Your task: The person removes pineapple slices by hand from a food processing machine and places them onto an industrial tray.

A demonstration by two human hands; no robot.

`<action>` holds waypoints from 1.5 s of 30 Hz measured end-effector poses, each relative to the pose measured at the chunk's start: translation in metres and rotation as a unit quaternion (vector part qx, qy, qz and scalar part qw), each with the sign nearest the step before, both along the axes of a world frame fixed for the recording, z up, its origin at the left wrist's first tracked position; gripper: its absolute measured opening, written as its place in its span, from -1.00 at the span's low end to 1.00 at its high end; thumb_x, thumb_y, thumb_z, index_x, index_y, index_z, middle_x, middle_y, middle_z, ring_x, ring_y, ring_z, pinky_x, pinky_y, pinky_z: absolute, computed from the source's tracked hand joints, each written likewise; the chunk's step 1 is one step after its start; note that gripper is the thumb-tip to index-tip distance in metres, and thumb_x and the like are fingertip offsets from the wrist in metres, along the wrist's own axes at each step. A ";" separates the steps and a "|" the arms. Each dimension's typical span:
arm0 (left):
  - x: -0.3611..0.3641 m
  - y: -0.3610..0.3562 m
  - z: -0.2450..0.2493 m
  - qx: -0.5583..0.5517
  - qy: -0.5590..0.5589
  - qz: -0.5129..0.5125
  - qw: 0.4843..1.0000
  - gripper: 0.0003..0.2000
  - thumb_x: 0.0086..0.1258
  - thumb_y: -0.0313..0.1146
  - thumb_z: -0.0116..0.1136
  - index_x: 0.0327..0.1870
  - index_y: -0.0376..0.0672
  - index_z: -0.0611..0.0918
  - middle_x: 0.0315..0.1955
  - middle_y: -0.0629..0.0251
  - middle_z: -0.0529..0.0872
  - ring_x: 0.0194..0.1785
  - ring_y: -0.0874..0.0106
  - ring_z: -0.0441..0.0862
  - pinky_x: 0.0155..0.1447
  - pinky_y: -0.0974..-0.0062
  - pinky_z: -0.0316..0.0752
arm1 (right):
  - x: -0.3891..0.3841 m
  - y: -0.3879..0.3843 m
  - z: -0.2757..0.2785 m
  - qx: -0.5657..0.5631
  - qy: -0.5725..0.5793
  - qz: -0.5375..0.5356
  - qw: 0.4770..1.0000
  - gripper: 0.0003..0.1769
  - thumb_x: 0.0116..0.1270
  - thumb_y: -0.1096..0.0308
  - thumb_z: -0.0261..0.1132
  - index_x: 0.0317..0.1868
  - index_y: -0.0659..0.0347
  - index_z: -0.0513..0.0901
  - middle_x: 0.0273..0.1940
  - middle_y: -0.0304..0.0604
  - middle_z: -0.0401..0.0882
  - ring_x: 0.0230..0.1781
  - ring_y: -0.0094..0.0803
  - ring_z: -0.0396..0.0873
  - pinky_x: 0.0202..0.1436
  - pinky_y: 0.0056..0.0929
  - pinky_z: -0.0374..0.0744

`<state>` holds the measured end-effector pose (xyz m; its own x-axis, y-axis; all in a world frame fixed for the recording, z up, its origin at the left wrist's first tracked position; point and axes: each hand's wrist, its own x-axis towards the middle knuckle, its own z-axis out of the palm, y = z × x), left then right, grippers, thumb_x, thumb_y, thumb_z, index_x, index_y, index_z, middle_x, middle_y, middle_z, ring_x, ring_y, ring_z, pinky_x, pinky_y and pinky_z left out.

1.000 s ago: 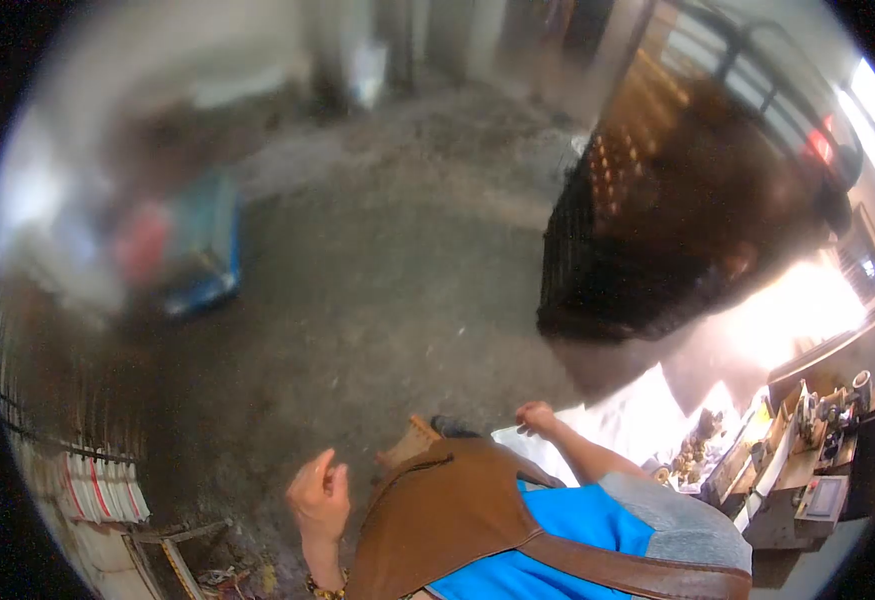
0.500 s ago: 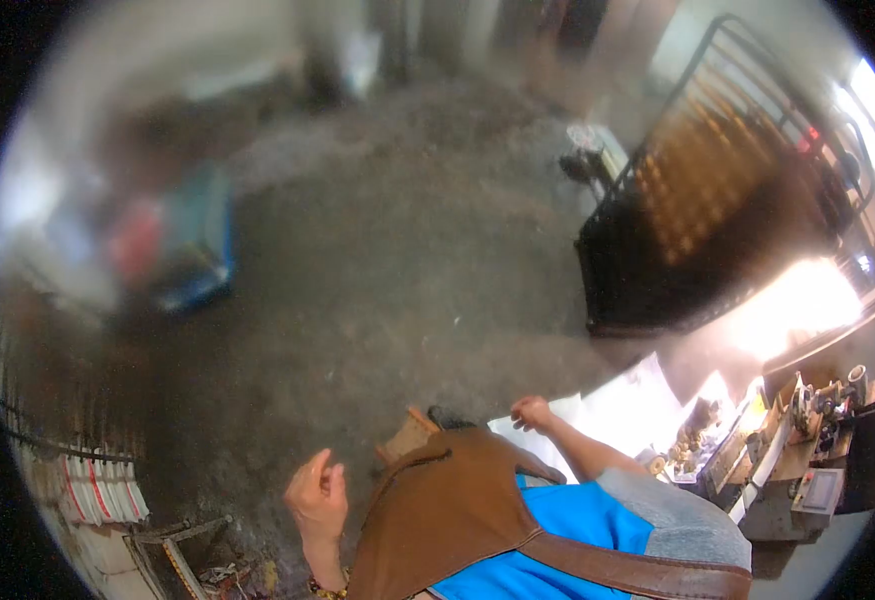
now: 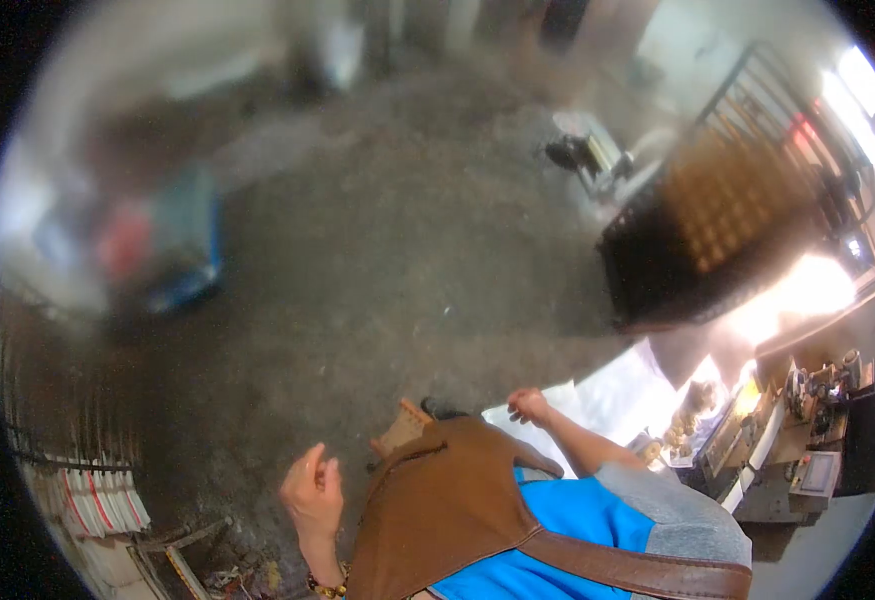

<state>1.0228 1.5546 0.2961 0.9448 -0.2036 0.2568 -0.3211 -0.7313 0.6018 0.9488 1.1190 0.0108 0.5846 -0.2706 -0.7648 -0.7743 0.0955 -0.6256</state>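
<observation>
My left hand (image 3: 314, 495) is raised beside the brown apron (image 3: 447, 500), its fingers loosely bent and apart, with nothing in it; a bracelet circles the wrist. My right hand (image 3: 528, 406) hovers over the near edge of large white sheets (image 3: 617, 390), its fingers curled together; whatever it might hold is too small to make out. Between the hands, a small wooden piece (image 3: 404, 425) shows past the apron's edge, with a dark object (image 3: 444, 408) beside it.
A black rack with a brown panel (image 3: 732, 205) stands at the right. Cluttered shelves (image 3: 817, 410) line the lower right. A blue-edged crate (image 3: 192, 235) is at the left. White-and-red items (image 3: 102, 497) and a frame (image 3: 182, 570) occupy the lower left.
The camera view has shifted slightly, and the rack now appears further right. Both hands keep nearly the same pose and place.
</observation>
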 end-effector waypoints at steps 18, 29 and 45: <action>0.009 -0.007 0.000 0.009 0.051 0.011 0.999 -0.72 0.16 -0.52 0.28 -0.07 -0.28 0.63 -0.45 0.13 0.66 -0.43 0.24 0.61 -0.32 0.33 0.48 | -0.003 0.005 -0.006 -0.005 0.008 -0.032 0.999 -0.87 0.22 0.34 0.25 -0.27 0.19 0.62 -0.47 -0.14 0.63 -0.60 -0.28 0.64 -0.68 -0.38 0.45; 0.011 -0.001 -0.003 -0.009 0.027 0.011 1.000 -0.76 0.21 -0.41 0.29 -0.10 -0.20 0.66 -0.37 0.13 0.71 -0.35 0.22 0.67 -0.23 0.32 0.57 | 0.010 0.001 -0.008 -0.030 -0.032 0.002 0.999 -0.87 0.22 0.34 0.27 -0.32 0.23 0.63 -0.47 -0.13 0.62 -0.58 -0.28 0.63 -0.64 -0.39 0.48; -0.042 0.035 -0.006 0.003 0.001 0.127 0.992 -0.74 0.37 -0.23 0.16 -0.04 -0.16 0.63 -0.26 0.17 0.72 -0.18 0.19 0.69 -0.17 0.29 0.61 | 0.071 0.002 -0.023 0.055 -0.036 0.122 0.990 -0.80 0.23 0.28 0.33 -0.31 0.25 0.59 -0.53 -0.12 0.58 -0.64 -0.35 0.53 -0.63 -0.40 0.49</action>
